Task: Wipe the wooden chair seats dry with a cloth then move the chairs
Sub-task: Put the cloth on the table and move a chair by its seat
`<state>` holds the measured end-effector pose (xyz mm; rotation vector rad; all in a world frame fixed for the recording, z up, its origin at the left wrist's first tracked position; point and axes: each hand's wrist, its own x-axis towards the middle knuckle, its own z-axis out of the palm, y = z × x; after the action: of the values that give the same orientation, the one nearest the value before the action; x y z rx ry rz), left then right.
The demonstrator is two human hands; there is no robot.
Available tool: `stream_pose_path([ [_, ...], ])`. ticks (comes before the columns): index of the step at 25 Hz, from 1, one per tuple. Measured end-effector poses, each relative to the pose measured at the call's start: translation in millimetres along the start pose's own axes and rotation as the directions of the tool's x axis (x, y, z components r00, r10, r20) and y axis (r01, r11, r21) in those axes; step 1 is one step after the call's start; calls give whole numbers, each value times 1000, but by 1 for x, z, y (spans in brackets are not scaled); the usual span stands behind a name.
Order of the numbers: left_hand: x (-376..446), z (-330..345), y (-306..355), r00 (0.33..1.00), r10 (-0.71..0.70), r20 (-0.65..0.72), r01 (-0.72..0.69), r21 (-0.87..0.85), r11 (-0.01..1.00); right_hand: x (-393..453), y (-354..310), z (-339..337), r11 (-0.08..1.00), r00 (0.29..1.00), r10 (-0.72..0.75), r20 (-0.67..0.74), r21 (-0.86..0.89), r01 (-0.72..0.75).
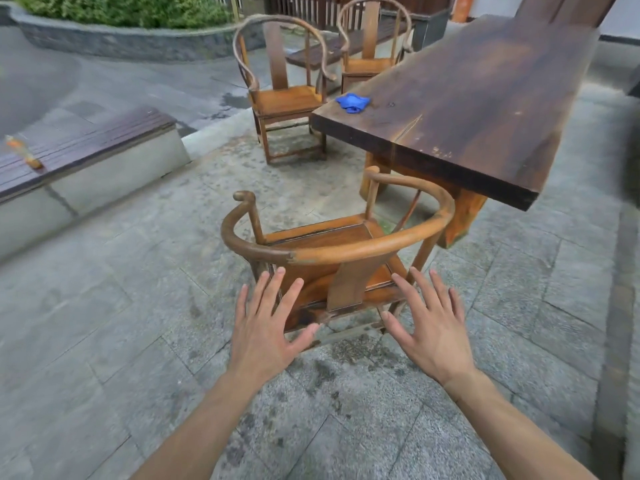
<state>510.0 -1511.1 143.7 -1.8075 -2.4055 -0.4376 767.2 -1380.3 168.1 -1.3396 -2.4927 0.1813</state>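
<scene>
A round-backed wooden chair stands just in front of me, its back toward me, at the near end of the long dark wooden table. My left hand and my right hand hover behind the chair's curved back rail, fingers spread, holding nothing and touching nothing. A crumpled blue cloth lies on the table's left corner. Two more wooden chairs stand along the table's left side: a nearer chair and a farther chair.
The ground is grey stone paving with damp patches. A low bench with dark slats runs along the left, with a small orange object on it. A curved stone planter with shrubs sits at the back left.
</scene>
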Motion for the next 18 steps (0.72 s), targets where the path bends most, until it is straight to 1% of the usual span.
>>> stream_pose_path([
  [4,15,40,-14,998,27,50,-28,19,999,12,17,31,999,999,-40,37,-32,41],
  [8,28,119,-26,997,69,45,-69,3,998,28,51,102,997,998,-47,36,-61,49],
  [10,31,177,-37,993,118,1,-118,32,992,39,70,162,995,997,-76,-2,-58,76],
  [12,38,241,-57,990,140,-5,-139,66,988,54,92,231,994,994,-105,-24,-39,104],
  [13,37,283,-70,988,152,-22,-149,92,985,58,104,276,990,989,-137,-50,-38,136],
  [14,37,324,-81,987,152,-46,-146,113,983,63,116,323,984,980,-174,-100,-44,171],
  [16,44,369,-93,986,134,-100,-125,89,988,78,128,370,981,964,-192,-182,-32,189],
  [18,46,428,-103,987,83,-139,-74,68,995,87,142,430,980,948,-195,-252,-8,200],
])
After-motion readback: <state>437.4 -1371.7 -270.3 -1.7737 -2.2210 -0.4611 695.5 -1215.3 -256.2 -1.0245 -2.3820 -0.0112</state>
